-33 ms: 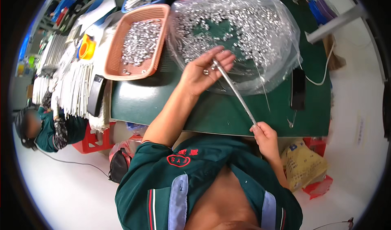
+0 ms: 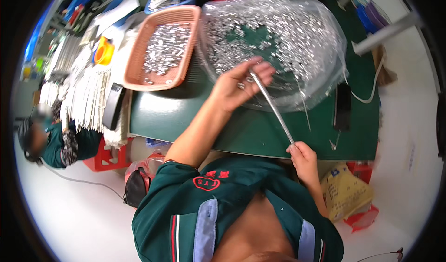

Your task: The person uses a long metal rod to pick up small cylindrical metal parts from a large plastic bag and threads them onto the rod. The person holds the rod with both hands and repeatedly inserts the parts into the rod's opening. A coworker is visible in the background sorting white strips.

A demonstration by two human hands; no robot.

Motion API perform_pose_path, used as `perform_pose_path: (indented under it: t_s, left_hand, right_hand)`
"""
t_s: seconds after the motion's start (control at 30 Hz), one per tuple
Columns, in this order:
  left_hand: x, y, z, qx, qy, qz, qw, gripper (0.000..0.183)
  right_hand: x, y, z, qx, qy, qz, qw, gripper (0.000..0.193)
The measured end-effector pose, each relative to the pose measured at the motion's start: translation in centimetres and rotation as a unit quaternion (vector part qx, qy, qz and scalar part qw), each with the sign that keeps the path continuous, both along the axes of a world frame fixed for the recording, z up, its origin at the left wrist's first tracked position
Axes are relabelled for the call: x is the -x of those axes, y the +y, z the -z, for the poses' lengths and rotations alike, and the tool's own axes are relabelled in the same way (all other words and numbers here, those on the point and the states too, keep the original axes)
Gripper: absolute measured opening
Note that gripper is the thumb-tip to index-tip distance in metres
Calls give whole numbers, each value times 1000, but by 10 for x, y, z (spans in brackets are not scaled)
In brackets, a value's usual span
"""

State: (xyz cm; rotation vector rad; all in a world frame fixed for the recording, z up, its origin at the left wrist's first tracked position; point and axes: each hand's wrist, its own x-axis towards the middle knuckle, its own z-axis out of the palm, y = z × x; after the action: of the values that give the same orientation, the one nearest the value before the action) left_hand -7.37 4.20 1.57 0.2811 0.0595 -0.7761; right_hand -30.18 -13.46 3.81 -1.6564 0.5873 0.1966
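My right hand (image 2: 304,156) is closed around the near end of a slim silver metal rod (image 2: 274,106). The rod slants up and left to my left hand (image 2: 237,86), its far end at the thumb and fingers. My left hand is palm up with its fingers part curled, cradling a few small shiny metal parts (image 2: 241,85). Just beyond it lies a clear plastic bag (image 2: 320,95), spread wide and full of many similar small metal pieces (image 2: 302,39). The exact shape of the pieces is too small to make out.
A peach plastic basket (image 2: 131,76) of small metal parts stands left of the bag on the green table (image 2: 186,122). A dark phone (image 2: 342,106) lies at the right, a black case-like object (image 2: 114,106) by white stacks at the left. A co-worker (image 2: 60,141) sits far left.
The fingers of my left hand have curled a little more around the rod's far end. The whole view has shifted slightly; my right hand keeps its hold on the rod.
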Motion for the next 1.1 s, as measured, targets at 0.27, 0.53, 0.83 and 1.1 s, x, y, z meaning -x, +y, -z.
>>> perform_pose_path:
  t_s: [0.27, 0.53, 0.83, 1.1]
  left_hand:
    - [-8, 10, 3, 11, -5, -15, 1000, 45]
    - [-8, 13, -2, -57, -53, -80, 994, 58]
    - [-12, 13, 6, -26, -27, -98, 994, 58]
    - [-11, 14, 2, -3, -31, -79, 996, 57]
  right_hand:
    - [-4, 0, -1, -97, 1, 21, 995, 18]
    - [11, -8, 6, -80, 19, -35, 996, 18]
    - [15, -11, 6, -15, 29, -41, 999, 17]
    - [14, -6, 3, -6, 17, -39, 999, 18]
